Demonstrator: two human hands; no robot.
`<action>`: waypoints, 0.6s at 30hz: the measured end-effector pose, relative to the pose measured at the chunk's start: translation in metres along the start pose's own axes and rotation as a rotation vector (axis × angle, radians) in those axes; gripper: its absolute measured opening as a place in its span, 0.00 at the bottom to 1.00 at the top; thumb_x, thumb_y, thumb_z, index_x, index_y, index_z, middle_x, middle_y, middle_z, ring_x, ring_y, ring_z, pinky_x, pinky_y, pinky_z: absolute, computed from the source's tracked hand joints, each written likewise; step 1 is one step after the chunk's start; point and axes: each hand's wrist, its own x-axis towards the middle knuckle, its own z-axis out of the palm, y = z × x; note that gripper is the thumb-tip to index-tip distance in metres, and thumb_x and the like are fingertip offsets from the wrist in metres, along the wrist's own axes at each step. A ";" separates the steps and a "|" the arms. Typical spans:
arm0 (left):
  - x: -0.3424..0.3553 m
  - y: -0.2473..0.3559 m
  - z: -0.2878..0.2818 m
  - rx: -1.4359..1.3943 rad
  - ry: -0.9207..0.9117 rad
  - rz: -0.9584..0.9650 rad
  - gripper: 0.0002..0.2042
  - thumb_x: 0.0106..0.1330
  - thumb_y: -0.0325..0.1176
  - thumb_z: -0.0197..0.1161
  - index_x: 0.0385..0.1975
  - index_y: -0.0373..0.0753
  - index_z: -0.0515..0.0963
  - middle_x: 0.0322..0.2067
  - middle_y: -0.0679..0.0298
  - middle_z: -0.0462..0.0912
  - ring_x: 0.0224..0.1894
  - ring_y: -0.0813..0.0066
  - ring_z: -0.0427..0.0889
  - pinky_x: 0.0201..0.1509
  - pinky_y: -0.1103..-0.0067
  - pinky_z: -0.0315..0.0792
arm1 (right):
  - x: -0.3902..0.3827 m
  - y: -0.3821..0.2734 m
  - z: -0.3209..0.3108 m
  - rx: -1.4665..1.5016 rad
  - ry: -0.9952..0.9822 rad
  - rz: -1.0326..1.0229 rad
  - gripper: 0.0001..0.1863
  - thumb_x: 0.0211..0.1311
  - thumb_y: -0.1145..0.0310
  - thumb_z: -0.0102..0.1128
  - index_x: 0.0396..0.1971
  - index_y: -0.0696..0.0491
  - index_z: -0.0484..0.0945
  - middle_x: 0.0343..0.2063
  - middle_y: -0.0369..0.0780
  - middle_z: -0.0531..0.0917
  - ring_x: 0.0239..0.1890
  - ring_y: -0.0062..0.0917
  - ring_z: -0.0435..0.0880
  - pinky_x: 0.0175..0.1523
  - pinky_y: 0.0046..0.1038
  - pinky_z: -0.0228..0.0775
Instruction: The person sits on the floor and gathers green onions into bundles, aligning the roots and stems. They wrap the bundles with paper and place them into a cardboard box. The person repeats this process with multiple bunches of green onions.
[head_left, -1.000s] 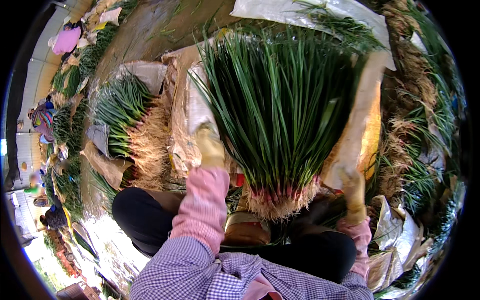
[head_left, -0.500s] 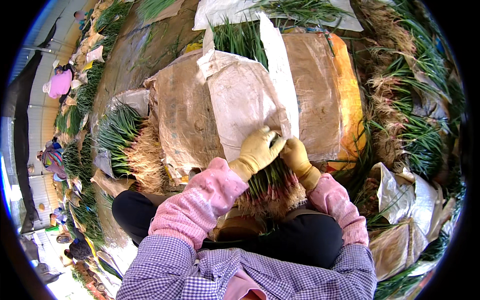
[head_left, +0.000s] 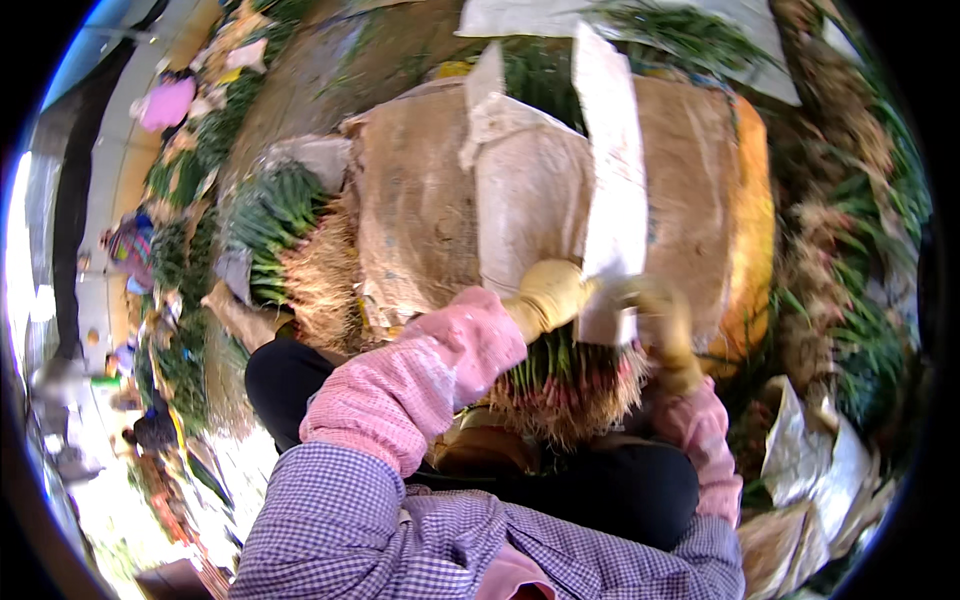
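A bundle of spring onions point(head_left: 565, 385) lies in front of me, its reddish stems and pale roots toward my lap. A dirty white sheet point(head_left: 530, 190) covers the middle of it, and a whiter strip point(head_left: 612, 150) runs lengthwise along the sheet's right side. Green leaves show beyond the sheet's far end. My left hand point(head_left: 548, 297), in a yellow glove, is closed on the sheet's near edge just above the stems. My right hand point(head_left: 662, 325), gloved likewise, is beside the strip's near end, right of the bundle; motion blur smears its fingers.
Brown sacking point(head_left: 415, 200) lies under the bundle, with an orange sack point(head_left: 752, 230) at its right edge. Another pile of spring onions point(head_left: 300, 250) is to the left. More onions point(head_left: 850, 270) and crumpled sheets point(head_left: 800, 450) line the right. Other people point(head_left: 165, 103) are at far left.
My right hand has moved right, away from my left hand, and blurred. The near end of the white strip now shows between them. The whole view has shifted, so the scene sits farther right.
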 end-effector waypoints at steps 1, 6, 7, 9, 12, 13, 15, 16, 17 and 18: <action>-0.004 -0.012 0.007 -0.034 0.032 -0.017 0.34 0.61 0.63 0.40 0.16 0.33 0.74 0.20 0.48 0.77 0.24 0.55 0.76 0.30 0.66 0.69 | -0.004 -0.027 -0.002 0.351 0.227 0.239 0.15 0.61 0.62 0.52 0.41 0.58 0.72 0.24 0.35 0.75 0.23 0.21 0.75 0.28 0.19 0.69; -0.010 -0.041 -0.024 -0.325 -0.048 0.094 0.30 0.60 0.59 0.48 0.35 0.30 0.76 0.29 0.44 0.78 0.36 0.49 0.77 0.42 0.68 0.69 | 0.017 0.062 0.005 0.224 0.004 0.239 0.29 0.63 0.59 0.49 0.58 0.60 0.55 0.53 0.41 0.67 0.55 0.26 0.64 0.60 0.28 0.54; -0.017 -0.046 -0.042 -0.301 -0.083 0.081 0.30 0.59 0.58 0.49 0.35 0.30 0.76 0.30 0.44 0.78 0.37 0.49 0.77 0.42 0.68 0.69 | 0.020 0.051 0.021 0.190 -0.026 0.139 0.29 0.64 0.60 0.48 0.59 0.60 0.54 0.55 0.41 0.65 0.57 0.27 0.61 0.62 0.28 0.51; -0.033 -0.061 -0.060 -0.348 0.041 0.054 0.29 0.58 0.58 0.51 0.30 0.31 0.77 0.28 0.45 0.78 0.36 0.49 0.78 0.41 0.67 0.70 | 0.020 0.026 0.053 0.178 0.016 0.119 0.27 0.65 0.62 0.46 0.59 0.58 0.54 0.55 0.41 0.65 0.56 0.27 0.62 0.61 0.29 0.53; -0.065 -0.091 -0.110 -0.344 0.164 0.076 0.28 0.58 0.58 0.51 0.27 0.33 0.78 0.25 0.45 0.78 0.33 0.49 0.78 0.40 0.67 0.70 | 0.042 -0.022 0.108 0.278 -0.104 0.116 0.27 0.65 0.62 0.44 0.61 0.56 0.51 0.57 0.42 0.62 0.58 0.28 0.60 0.62 0.29 0.51; -0.079 -0.105 -0.125 -0.335 0.227 0.049 0.28 0.58 0.58 0.51 0.27 0.34 0.78 0.25 0.46 0.78 0.32 0.49 0.78 0.39 0.67 0.71 | 0.049 -0.038 0.126 0.203 -0.167 0.088 0.27 0.66 0.62 0.44 0.61 0.56 0.51 0.58 0.42 0.61 0.58 0.28 0.60 0.62 0.29 0.51; -0.117 -0.146 -0.150 -0.367 0.353 0.040 0.28 0.57 0.59 0.51 0.30 0.35 0.79 0.26 0.46 0.78 0.32 0.52 0.78 0.39 0.68 0.71 | 0.072 -0.063 0.165 0.003 -0.379 0.033 0.27 0.66 0.64 0.43 0.61 0.58 0.52 0.57 0.40 0.63 0.58 0.24 0.60 0.62 0.26 0.50; -0.140 -0.172 -0.158 -0.375 0.400 -0.009 0.29 0.57 0.60 0.51 0.31 0.34 0.79 0.27 0.46 0.79 0.33 0.52 0.79 0.39 0.69 0.71 | 0.082 -0.075 0.192 -0.076 -0.487 0.015 0.26 0.66 0.63 0.43 0.61 0.57 0.53 0.56 0.40 0.63 0.57 0.23 0.60 0.62 0.25 0.49; -0.165 -0.195 -0.169 -0.389 0.443 -0.053 0.30 0.57 0.61 0.51 0.31 0.34 0.79 0.28 0.46 0.79 0.33 0.53 0.79 0.40 0.69 0.71 | 0.093 -0.088 0.217 -0.161 -0.587 -0.004 0.26 0.66 0.63 0.43 0.61 0.57 0.54 0.56 0.39 0.64 0.57 0.21 0.60 0.62 0.25 0.49; -0.200 -0.207 -0.183 -0.365 0.479 -0.150 0.31 0.56 0.62 0.51 0.32 0.33 0.78 0.29 0.46 0.79 0.35 0.54 0.79 0.42 0.71 0.71 | 0.108 -0.095 0.239 -0.307 -0.660 -0.052 0.24 0.66 0.65 0.43 0.60 0.56 0.55 0.56 0.40 0.64 0.58 0.20 0.59 0.63 0.25 0.47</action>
